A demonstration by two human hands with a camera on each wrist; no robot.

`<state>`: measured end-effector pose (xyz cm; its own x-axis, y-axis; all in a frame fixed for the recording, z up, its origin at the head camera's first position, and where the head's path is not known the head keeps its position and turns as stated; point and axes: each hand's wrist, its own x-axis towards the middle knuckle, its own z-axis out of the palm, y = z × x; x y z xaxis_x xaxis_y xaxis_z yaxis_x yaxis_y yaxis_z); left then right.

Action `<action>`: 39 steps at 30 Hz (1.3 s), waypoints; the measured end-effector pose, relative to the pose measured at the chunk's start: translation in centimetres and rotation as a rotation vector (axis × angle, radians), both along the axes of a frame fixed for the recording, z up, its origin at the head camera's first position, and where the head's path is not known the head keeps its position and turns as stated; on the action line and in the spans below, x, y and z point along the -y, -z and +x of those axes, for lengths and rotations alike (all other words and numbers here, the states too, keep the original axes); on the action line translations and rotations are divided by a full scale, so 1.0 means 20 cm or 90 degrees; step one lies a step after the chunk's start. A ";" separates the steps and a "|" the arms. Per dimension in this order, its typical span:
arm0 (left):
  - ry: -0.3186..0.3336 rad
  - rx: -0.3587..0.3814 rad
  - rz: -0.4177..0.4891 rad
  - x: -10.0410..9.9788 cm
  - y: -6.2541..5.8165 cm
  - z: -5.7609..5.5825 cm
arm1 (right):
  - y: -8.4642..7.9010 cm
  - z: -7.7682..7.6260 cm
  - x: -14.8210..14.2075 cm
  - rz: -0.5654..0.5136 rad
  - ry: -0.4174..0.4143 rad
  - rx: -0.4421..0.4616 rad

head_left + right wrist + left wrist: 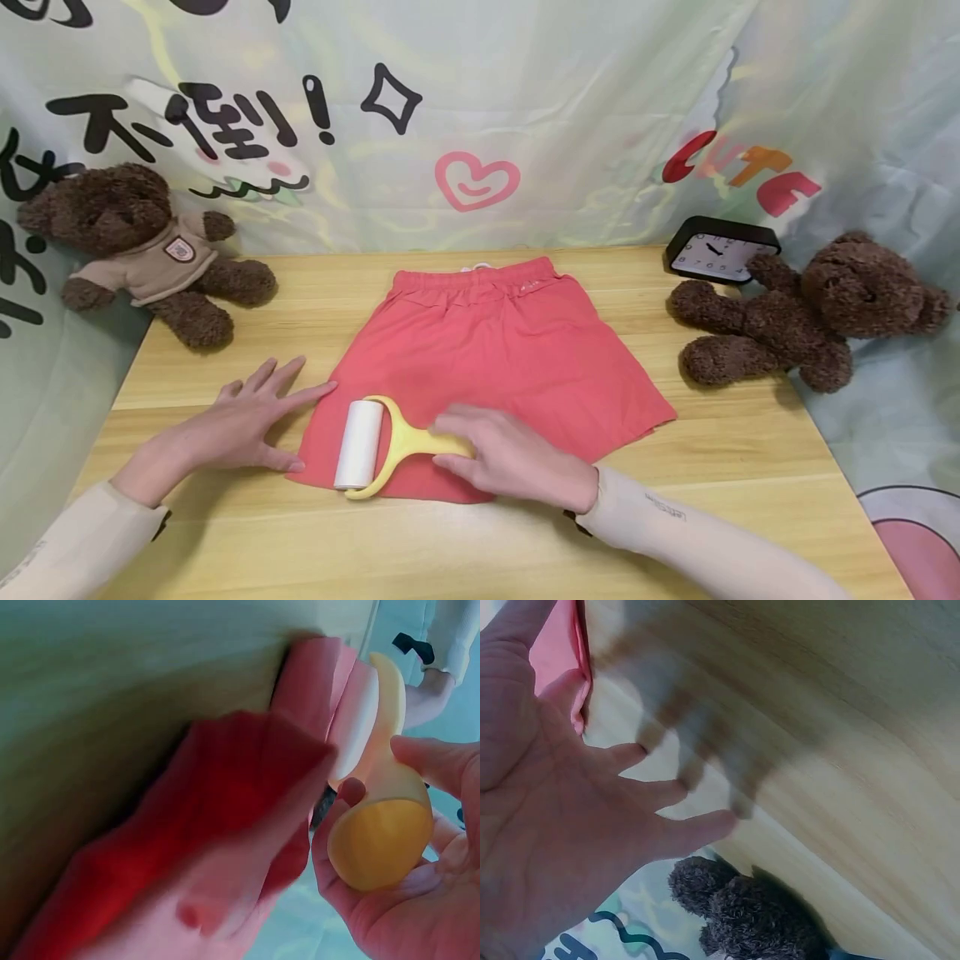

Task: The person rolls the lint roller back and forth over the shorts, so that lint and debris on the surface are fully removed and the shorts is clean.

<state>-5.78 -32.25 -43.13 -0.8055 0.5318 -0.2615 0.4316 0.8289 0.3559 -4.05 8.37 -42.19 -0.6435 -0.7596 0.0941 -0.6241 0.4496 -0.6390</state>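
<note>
A pair of red shorts (510,350) lies spread on the wooden table, waistband toward the back. My right hand (510,454) grips the yellow handle of a lint roller (405,442); in the right wrist view the fingers curl round the handle end (382,844). Its white roll (358,446) rests over the lower left part of the shorts. My left hand (243,421) has its fingers spread, with the index fingertip and thumb at the left edge of the shorts. In the left wrist view the other fingers of the left hand (577,802) reach over bare wood.
A brown teddy bear in a beige shirt (165,250) sits at the back left. Another brown bear (795,317) lies at the right, beside a black-framed clock (723,250). A printed curtain (570,108) hangs behind the table (750,483).
</note>
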 end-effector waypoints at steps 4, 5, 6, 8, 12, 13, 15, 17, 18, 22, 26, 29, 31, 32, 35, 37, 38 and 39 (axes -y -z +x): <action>-0.017 0.027 -0.004 -0.01 -0.01 0.00 | -0.01 -0.01 -0.05 0.004 0.004 0.012; -0.018 0.029 -0.007 -0.01 -0.01 0.00 | -0.02 -0.02 -0.06 0.008 0.004 0.010; -0.020 0.032 -0.010 -0.02 -0.02 0.00 | -0.02 -0.02 -0.07 0.011 0.002 0.009; -0.021 0.037 -0.016 -0.02 -0.02 0.00 | -0.03 -0.03 -0.10 0.019 -0.003 0.002; -0.019 0.039 -0.018 -0.03 -0.03 0.00 | -0.04 -0.04 -0.15 0.025 -0.015 -0.002; -0.020 0.040 -0.019 -0.03 -0.03 0.00 | -0.04 -0.05 -0.17 0.026 -0.017 0.000; -0.022 0.042 -0.018 -0.03 -0.03 0.00 | -0.05 -0.05 -0.21 0.027 -0.019 0.004; -0.025 0.045 -0.017 -0.03 -0.03 0.00 | -0.05 -0.06 -0.25 0.032 -0.018 -0.003; -0.025 0.044 -0.015 -0.03 -0.02 0.00 | -0.05 -0.06 -0.28 0.033 -0.017 -0.006; -0.022 0.044 -0.009 -0.02 -0.02 0.00 | -0.05 -0.07 -0.38 0.041 -0.014 -0.035; -0.020 0.044 -0.006 -0.02 -0.02 0.00 | -0.07 -0.09 -0.48 0.044 -0.026 -0.057; -0.015 0.038 -0.005 -0.02 -0.02 0.00 | -0.08 -0.11 -0.55 0.041 -0.034 -0.059; -0.015 0.035 -0.005 -0.02 -0.02 0.00 | -0.08 -0.12 -0.59 0.041 -0.032 -0.052; -0.012 0.032 -0.005 -0.02 -0.02 0.00 | -0.09 -0.12 -0.61 0.043 -0.031 -0.052; -0.012 0.032 -0.003 -0.02 -0.02 0.00 | -0.10 -0.14 -0.65 0.047 -0.033 -0.054; -0.011 0.033 -0.003 -0.02 -0.02 0.00 | -0.10 -0.14 -0.67 0.049 -0.036 -0.057; -0.012 0.035 -0.003 -0.02 -0.02 0.00 | -0.11 -0.15 -0.68 0.050 -0.036 -0.059; -0.013 0.036 -0.003 -0.02 -0.02 0.00 | -0.11 -0.15 -0.69 0.050 -0.036 -0.060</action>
